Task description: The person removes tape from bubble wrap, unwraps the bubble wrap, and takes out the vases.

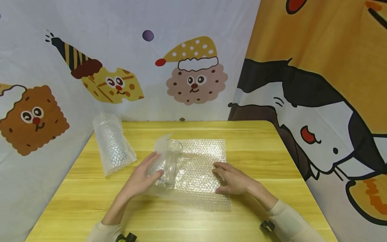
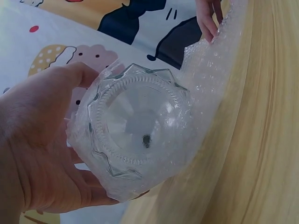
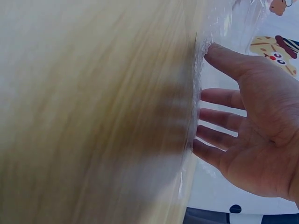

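A clear glass vessel lies on its side on a sheet of bubble wrap, with the sheet's left end folded up against it. My left hand curves round the wrapped glass from the left, thumb and fingers apart. In the left wrist view the glass's round base with a jagged, star-like rim faces the camera, and bubble wrap covers its side. At the sheet's right edge, my right hand rests its fingertips on the wrap. In the right wrist view its fingers are extended and spread.
Another bubble-wrapped bundle lies at the table's far left; its contents are unclear. The wooden table ends at a cartoon-printed cloth behind it. Each sleeved wrist bears a small black device.
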A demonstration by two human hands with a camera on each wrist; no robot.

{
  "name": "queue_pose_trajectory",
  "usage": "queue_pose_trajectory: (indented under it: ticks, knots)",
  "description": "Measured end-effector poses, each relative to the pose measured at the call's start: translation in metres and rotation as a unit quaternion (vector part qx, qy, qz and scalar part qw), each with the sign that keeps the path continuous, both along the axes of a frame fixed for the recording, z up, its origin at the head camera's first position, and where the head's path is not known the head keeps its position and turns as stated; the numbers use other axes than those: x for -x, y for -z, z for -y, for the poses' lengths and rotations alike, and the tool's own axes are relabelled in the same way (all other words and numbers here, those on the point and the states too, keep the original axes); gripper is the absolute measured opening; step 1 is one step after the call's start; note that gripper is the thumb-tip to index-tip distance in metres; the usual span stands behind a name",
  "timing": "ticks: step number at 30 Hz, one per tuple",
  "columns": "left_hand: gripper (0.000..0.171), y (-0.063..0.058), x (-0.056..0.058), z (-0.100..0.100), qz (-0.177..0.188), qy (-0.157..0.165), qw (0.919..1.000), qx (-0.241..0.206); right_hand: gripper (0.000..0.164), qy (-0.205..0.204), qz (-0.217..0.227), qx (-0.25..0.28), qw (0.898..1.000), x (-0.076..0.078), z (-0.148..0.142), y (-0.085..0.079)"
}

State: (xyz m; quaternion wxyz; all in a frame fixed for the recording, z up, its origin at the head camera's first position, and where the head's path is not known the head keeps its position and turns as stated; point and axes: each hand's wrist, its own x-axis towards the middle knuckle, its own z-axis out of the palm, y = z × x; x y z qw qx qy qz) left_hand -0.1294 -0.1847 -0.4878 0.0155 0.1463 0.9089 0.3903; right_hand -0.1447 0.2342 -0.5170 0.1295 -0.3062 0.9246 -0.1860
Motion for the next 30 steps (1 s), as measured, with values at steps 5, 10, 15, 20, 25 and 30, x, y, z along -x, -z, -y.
queue_pose_trajectory:
  ticks: [5, 10, 15, 20, 25, 30]
  knots:
    - [0.07, 0.002, 0.0, 0.004, 0.007, -0.015, 0.9998, -0.011, 0.089, -0.002, -0.003, 0.003, 1.0, 0.0, 0.0, -0.001]
    - [0.069, 0.004, 0.001, 0.009, 0.018, -0.032, 0.9991, -0.021, 0.089, -0.005, -0.008, 0.007, 1.0, 0.001, 0.0, 0.0]
    - [0.068, 0.005, 0.0, 0.014, 0.03, -0.039, 0.9984, -0.028, 0.09, -0.005, -0.006, 0.005, 1.0, 0.0, 0.0, 0.0]
    - [0.065, 0.008, 0.0, 0.018, 0.036, -0.043, 0.9977, -0.038, 0.09, -0.005, -0.004, 0.004, 1.0, 0.001, 0.0, 0.001]
    - [0.064, 0.012, 0.0, 0.022, 0.036, -0.043, 0.9974, -0.046, 0.088, -0.005, -0.004, 0.006, 1.0, 0.0, 0.0, 0.001]
    - [0.062, 0.014, -0.001, 0.024, 0.035, -0.047, 0.9967, -0.057, 0.087, -0.006, -0.008, 0.009, 1.0, 0.0, 0.0, 0.0]
